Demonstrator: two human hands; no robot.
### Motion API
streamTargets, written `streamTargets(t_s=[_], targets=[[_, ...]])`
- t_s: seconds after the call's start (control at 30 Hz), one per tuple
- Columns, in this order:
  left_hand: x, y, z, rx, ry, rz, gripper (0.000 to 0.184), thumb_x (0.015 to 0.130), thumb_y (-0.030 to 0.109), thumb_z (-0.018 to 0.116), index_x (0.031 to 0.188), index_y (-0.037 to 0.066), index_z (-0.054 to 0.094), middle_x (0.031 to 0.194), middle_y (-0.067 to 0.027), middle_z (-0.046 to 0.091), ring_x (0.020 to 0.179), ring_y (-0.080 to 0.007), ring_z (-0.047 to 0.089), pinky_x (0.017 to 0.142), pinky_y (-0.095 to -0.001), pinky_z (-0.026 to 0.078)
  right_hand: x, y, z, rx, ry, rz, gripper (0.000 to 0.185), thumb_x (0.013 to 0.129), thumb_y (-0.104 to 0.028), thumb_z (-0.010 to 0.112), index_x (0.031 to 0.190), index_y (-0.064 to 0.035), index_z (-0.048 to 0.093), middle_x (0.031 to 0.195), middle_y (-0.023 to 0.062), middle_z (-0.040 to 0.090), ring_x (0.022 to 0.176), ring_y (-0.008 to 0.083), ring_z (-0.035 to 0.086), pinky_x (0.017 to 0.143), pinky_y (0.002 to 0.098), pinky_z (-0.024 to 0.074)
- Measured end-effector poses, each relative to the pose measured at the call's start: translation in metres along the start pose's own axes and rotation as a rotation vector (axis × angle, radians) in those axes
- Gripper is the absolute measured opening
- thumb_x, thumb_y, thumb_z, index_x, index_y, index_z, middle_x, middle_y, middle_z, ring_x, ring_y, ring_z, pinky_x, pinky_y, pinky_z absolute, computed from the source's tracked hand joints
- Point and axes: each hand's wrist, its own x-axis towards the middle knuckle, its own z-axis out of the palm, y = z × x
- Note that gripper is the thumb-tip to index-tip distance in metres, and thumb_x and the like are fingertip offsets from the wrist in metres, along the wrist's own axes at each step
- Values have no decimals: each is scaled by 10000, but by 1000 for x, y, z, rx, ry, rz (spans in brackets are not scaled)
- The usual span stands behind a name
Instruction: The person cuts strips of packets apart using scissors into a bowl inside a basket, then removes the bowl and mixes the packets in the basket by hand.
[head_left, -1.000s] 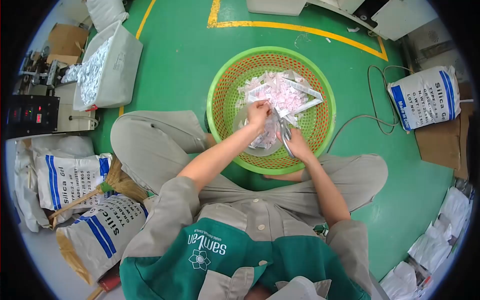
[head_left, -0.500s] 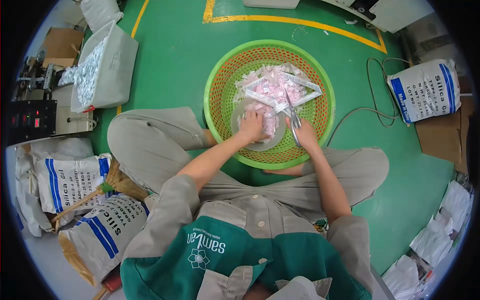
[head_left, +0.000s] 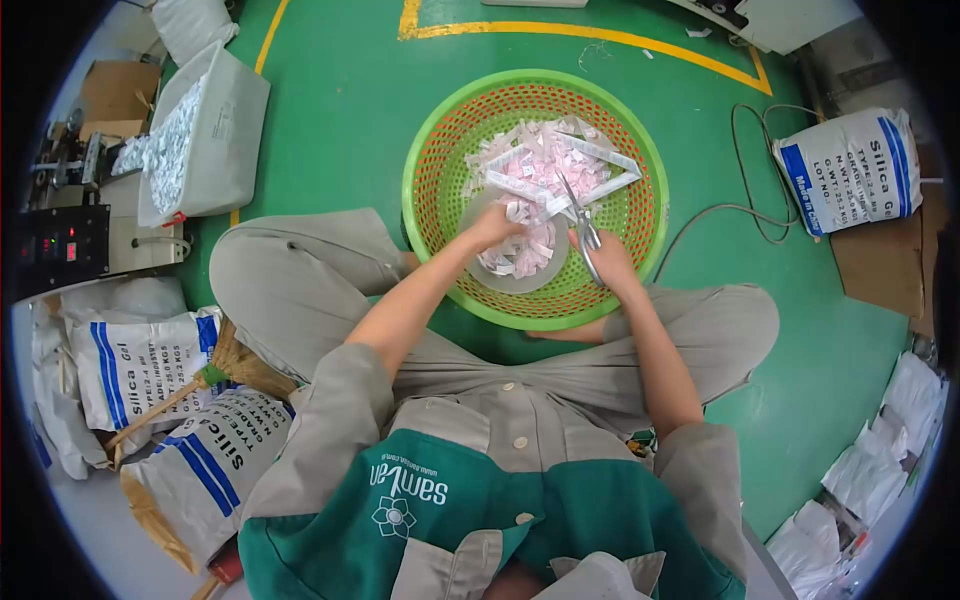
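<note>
A green basket point(head_left: 423, 262) with red inner mesh stands on the floor between my legs. Inside it lie a heap of small pink-and-white packets point(head_left: 560, 160) and some folded white strips point(head_left: 605, 188). A translucent round bowl point(head_left: 515, 284) with more packets sits at the near side of the basket. My left hand point(head_left: 492, 226) is closed at the bowl's upper edge, with pink-and-white packets at its fingertips. My right hand point(head_left: 608, 258) grips metal scissors point(head_left: 586, 236), whose blades point up and left over the heap, slightly apart.
A bin of silvery packets point(head_left: 215, 150) stands at the upper left beside a machine with a lit display point(head_left: 60, 245). Silica gel sacks point(head_left: 150, 360) and a broom point(head_left: 235, 365) lie at the left. Another sack point(head_left: 850, 180) rests on a carton at the right, near a cable point(head_left: 745, 205).
My left hand has gone from beside the scissors down into the bowl, then up to its rim, closing at the packets. My right hand has turned the scissors away from the left hand.
</note>
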Motion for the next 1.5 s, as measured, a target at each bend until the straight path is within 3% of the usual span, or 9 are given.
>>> streamTargets(t_s=[0.07, 0.2, 0.3, 0.4, 0.5, 0.8, 1.07, 1.37, 1.5], targets=[[9, -2, -4, -253, -109, -55, 515, 736, 130, 715, 1214, 49, 539, 1063, -84, 618, 891, -196, 589, 712, -342, 500, 2, 5, 1, 1, -58, 16, 778, 761, -699, 531, 922, 57, 617, 883, 259, 621, 830, 408, 613, 743, 443, 480], [-3, 27, -18, -422, -249, -147, 486, 789, 157, 689, 1247, 120, 528, 1126, -45, 595, 943, -187, 578, 725, -356, 492, 1, 7, 3, -42, -115, -35, 813, 748, -719, 519, 959, 59, 622, 920, 256, 624, 878, 401, 617, 769, 446, 484], [-2, 28, -24, -597, -319, -239, 443, 814, 178, 675, 1232, 134, 538, 1155, -11, 581, 967, -163, 572, 749, -344, 485, 0, 8, 9, -85, -26, -137, 669, 792, -630, 558, 837, 34, 622, 758, 209, 617, 730, 342, 611, 671, 426, 454], [2, 26, -24, -762, -351, -263, 376, 836, 169, 652, 1199, 145, 560, 1115, 8, 601, 940, -153, 583, 758, -323, 481, 1, 7, 4, -34, -132, -62, 797, 749, -705, 531, 970, 55, 622, 961, 264, 615, 893, 404, 613, 780, 446, 480], [5, 23, -25, -678, -330, -209, 280, 866, 124, 619, 1143, 109, 582, 1055, -11, 624, 921, -144, 602, 758, -325, 507, 0, 5, 2, 36, -128, -25, 756, 753, -689, 547, 925, 43, 630, 958, 265, 611, 885, 405, 612, 763, 444, 479], [12, 31, -24, -1053, -211, -155, 259, 877, 84, 598, 1131, 42, 572, 1046, -50, 641, 940, -169, 632, 799, -290, 518, -8, -9, -4, 73, -179, -99, 629, 820, -592, 544, 850, 31, 625, 767, 227, 618, 730, 362, 618, 696, 426, 463], [8, 48, -20, -880, -137, -123, 278, 835, 186, 692, 1082, 107, 590, 1000, 3, 632, 916, -122, 611, 782, -299, 510, -12, -17, 2, 119, -116, -92, 650, 828, -609, 523, 783, 32, 619, 694, 206, 612, 676, 334, 612, 641, 419, 457], [7, 54, -37, -1238, -279, -169, 292, 944, 193, 511, 1165, 4, 535, 1104, -116, 620, 987, -179, 620, 855, -315, 532, 0, 0, -3, 99, 27, -5, 699, 800, -651, 530, 735, 38, 626, 669, 208, 604, 657, 337, 610, 631, 419, 456], [8, 49, -31, -1011, -190, -117, 285, 938, 211, 531, 1144, 15, 554, 1099, -97, 625, 963, -168, 625, 833, -307, 529, -7, -16, -17, 135, -78, -38, 697, 821, -629, 513, 821, 59, 627, 738, 235, 616, 750, 364, 621, 687, 417, 458]])
